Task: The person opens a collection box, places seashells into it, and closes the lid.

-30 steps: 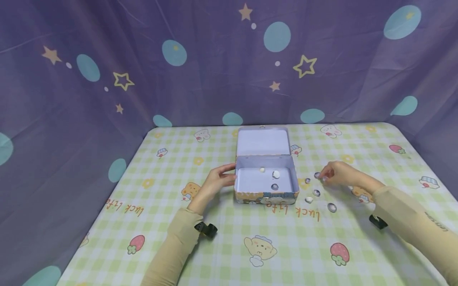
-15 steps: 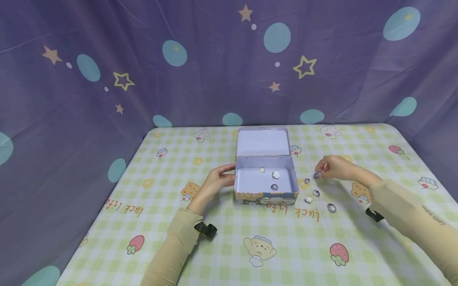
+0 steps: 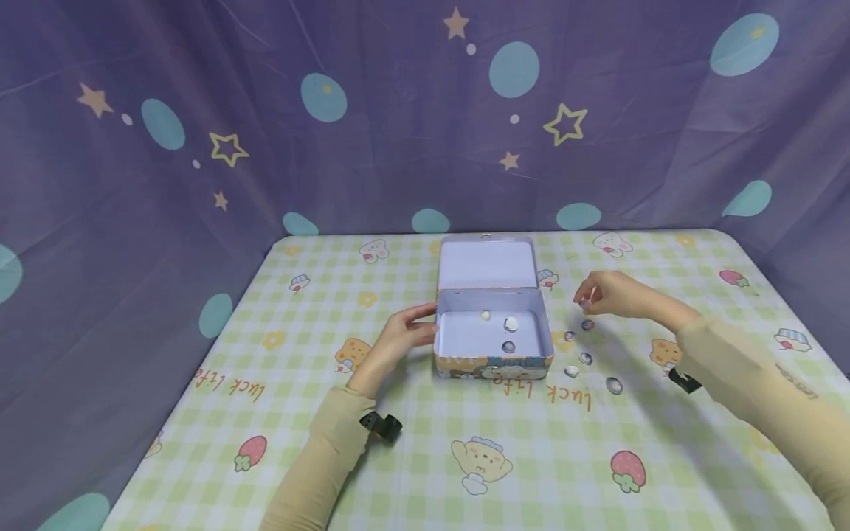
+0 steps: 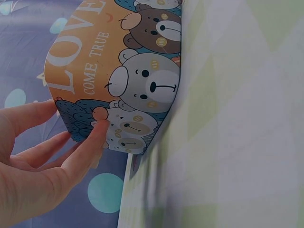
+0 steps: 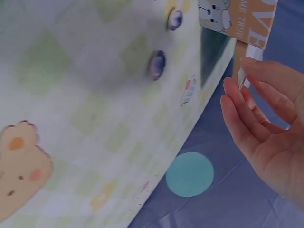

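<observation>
A rectangular tin box [image 3: 491, 366] with bear pictures stands with its hinged lid [image 3: 488, 263] laid back. Three small shells lie inside: a pale one [image 3: 485, 316], a white one [image 3: 510, 324] and a dark-edged one [image 3: 508, 346]. My left hand [image 3: 405, 332] touches the tin's left side with extended fingers; the left wrist view shows fingertips [image 4: 102, 126] against its printed wall. Above the cloth to the right of the tin, my right hand [image 3: 614, 293] pinches a small shell [image 5: 242, 78] between thumb and fingers. Beneath it lies a purplish shell [image 3: 587, 324].
Several more shells lie right of the tin, among them a small one [image 3: 569, 335], a white one [image 3: 572, 372] and a larger grey one [image 3: 614, 386]. A green checked cloth [image 3: 398, 472] covers the table. Behind hangs a purple curtain [image 3: 412, 169].
My right hand has lifted a shell from the cloth and moved up and slightly left, uncovering the shell beneath it. My left hand stays against the tin.
</observation>
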`<state>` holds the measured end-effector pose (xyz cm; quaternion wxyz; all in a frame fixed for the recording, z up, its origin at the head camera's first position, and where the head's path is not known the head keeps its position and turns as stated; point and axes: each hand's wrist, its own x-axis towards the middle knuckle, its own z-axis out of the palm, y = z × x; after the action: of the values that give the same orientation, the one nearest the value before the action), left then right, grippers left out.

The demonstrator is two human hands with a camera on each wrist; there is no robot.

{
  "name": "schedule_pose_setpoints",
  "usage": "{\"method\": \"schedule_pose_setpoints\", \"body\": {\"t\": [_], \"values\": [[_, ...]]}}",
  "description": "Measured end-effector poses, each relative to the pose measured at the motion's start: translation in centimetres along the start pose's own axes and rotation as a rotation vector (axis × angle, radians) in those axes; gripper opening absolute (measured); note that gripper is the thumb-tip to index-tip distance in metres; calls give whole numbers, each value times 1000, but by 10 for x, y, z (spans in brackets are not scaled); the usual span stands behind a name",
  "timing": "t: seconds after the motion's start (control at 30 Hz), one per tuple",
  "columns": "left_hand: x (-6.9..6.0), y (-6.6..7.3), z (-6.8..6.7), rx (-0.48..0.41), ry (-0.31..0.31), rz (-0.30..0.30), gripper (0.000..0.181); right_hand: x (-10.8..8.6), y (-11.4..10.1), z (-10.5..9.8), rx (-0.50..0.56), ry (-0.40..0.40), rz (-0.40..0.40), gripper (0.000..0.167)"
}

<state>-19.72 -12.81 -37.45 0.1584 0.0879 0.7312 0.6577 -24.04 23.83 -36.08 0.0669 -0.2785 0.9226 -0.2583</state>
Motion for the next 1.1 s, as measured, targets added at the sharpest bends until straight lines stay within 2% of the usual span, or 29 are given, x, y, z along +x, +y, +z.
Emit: {"method": "schedule_pose_setpoints", "body": {"t": [0.63,0.93,1.1], "values": [[-1,0,-1,2,1,1,49,31,-33,-10,-23,-14,-66,13],[10,-20,-6,-11,14,10,49,46,-49,-6,-36,-26,-127,16],[13,-23,-6,6,23,15,48,56,-58,-2,-68,-55,-173,17]]}}
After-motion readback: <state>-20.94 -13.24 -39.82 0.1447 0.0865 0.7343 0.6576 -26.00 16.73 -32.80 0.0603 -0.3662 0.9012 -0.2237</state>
